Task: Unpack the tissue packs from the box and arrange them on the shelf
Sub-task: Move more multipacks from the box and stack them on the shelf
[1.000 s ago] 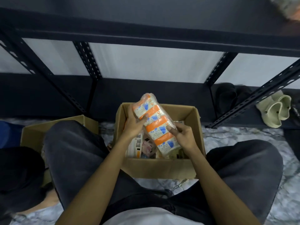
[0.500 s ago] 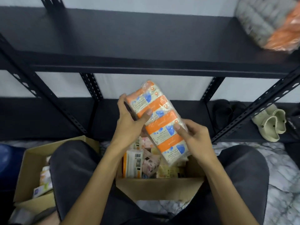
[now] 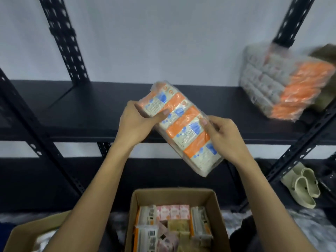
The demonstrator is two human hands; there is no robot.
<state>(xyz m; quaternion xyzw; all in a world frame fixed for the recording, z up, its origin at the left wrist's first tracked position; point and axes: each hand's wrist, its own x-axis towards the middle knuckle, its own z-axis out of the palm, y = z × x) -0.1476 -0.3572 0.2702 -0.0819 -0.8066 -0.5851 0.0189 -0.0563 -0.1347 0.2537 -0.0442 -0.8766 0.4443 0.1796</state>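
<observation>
Flanking at 2 o'clock: stacked packs (image 3: 283, 84) on shelf (image 3: 91, 113); clogs (image 3: 301, 188) at 4; box (image 3: 174, 195) at 6. Left hand (image 3: 134, 124), right hand (image 3: 223, 137) grip pack (image 3: 181, 128), tilted before shelf edge.

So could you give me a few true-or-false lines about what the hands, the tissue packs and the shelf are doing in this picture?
1. Both hands hold one tissue bundle. True: the left hand and right hand grip it.
2. The bundle rests on the shelf. False: it is held in the air in front of it.
3. The box is empty. False: packs remain inside.
4. Another wrapped bundle already sits on the shelf's right end. True.
5. Pale shoes sit at lower right. True.
</observation>
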